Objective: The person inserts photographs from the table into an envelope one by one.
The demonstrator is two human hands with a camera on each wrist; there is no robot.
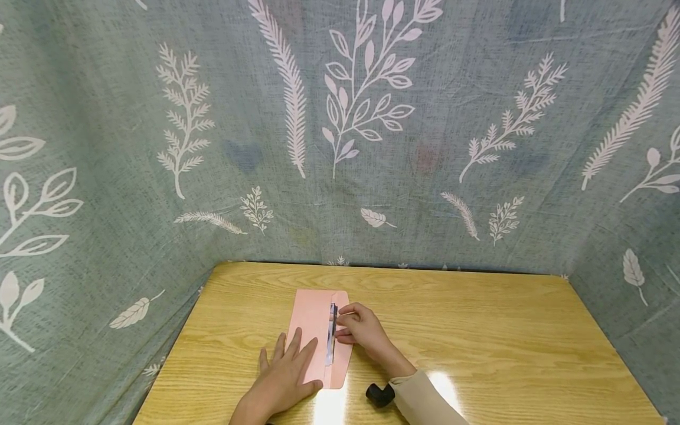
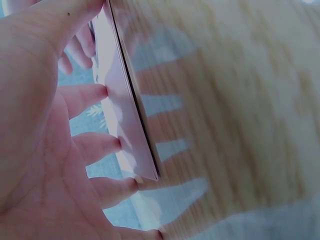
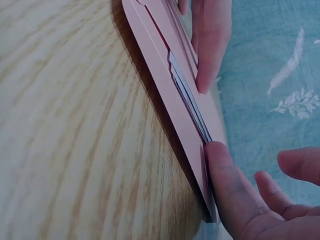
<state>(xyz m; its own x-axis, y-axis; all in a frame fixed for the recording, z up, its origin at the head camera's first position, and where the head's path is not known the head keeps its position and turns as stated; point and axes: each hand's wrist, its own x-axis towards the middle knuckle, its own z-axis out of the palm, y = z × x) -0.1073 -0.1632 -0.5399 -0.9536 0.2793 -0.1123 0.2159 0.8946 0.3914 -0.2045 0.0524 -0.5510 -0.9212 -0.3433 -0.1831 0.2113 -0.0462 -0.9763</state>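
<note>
A pink envelope (image 1: 310, 313) lies on the wooden table, its flap folded out to the right. In its opening sits a thin stack of cards or photos (image 1: 330, 339); only their edges show, also in the right wrist view (image 3: 186, 97). My left hand (image 1: 281, 375) rests on the envelope's lower left with fingers spread, some reaching past its edge. Over the opening, my right hand (image 1: 368, 332) touches the edges of the stack with a fingertip (image 3: 218, 152). Its other fingers stand apart from that fingertip in the right wrist view.
The wooden table (image 1: 478, 330) reaches to a leaf-patterned grey-green curtain (image 1: 319, 236) behind and at both sides. A black object (image 1: 379, 395) sits at the right wrist, by a beige sleeve (image 1: 425, 401). Light glares off the tabletop near the front.
</note>
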